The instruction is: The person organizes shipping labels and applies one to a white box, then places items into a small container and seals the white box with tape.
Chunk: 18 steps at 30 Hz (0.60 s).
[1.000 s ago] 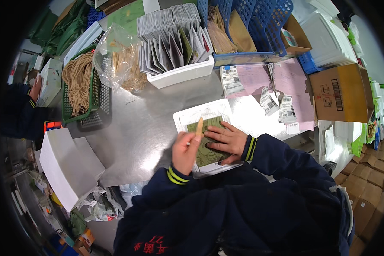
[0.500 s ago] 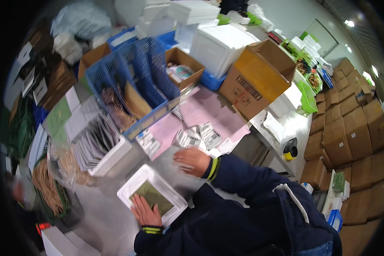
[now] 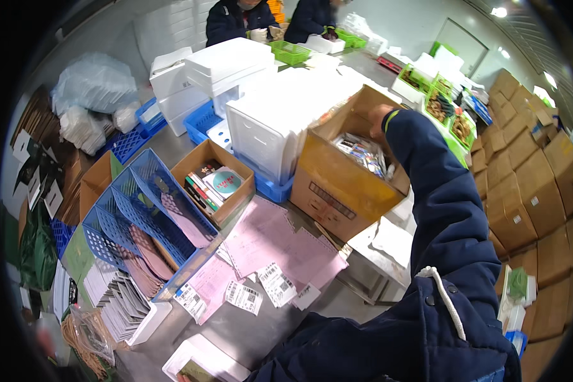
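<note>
My right arm stretches far forward, with my right hand [image 3: 379, 120] inside the tall cardboard box [image 3: 337, 184]. Its fingers are partly hidden and I cannot make out whether they hold anything. Below the hand, small shiny printed packets [image 3: 363, 153] fill part of that box. At the lower edge stands a white foam box [image 3: 213, 353] with a flat greenish piece [image 3: 197, 371] inside. Only a sliver of my left hand [image 3: 183, 377] shows over the greenish piece; its fingers are mostly cut off by the frame.
Pink sheets [image 3: 261, 235] and white barcode labels [image 3: 277, 284] lie on the metal table. Left of them are a blue divided rack [image 3: 153, 197], a small carton [image 3: 229, 165] and stacked grey cards [image 3: 118, 312]. White foam boxes [image 3: 261, 137] stand behind; two people [image 3: 235, 22] work beyond.
My right hand has gone from the table beside the foam box up and forward into the cardboard box. The view has shifted, leaving the foam box and left hand at the lower edge.
</note>
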Available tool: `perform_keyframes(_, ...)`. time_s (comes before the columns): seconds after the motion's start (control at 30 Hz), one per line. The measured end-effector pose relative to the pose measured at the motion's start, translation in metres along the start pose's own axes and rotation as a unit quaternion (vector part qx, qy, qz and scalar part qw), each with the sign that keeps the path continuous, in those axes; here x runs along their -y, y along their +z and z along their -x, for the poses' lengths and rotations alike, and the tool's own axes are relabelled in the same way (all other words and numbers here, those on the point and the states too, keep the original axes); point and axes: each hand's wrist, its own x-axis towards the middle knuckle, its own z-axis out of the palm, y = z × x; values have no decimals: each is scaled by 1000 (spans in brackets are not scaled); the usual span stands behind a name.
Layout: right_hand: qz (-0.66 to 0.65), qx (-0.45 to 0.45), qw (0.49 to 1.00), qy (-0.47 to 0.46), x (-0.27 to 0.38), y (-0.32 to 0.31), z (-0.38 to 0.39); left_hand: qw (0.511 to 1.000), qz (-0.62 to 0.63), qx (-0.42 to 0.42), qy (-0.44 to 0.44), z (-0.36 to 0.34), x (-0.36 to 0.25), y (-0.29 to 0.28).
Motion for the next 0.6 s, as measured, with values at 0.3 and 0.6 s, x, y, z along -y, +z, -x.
perform_keyframes(0.3,-51,-71,995,-47,43,92,-108,997,20,-52,-51,-6,-41,-40)
perform_keyframes(0.6,-89,-221,969,63,-7,136,-96,995,74,8,-73,-30,-47,-53)
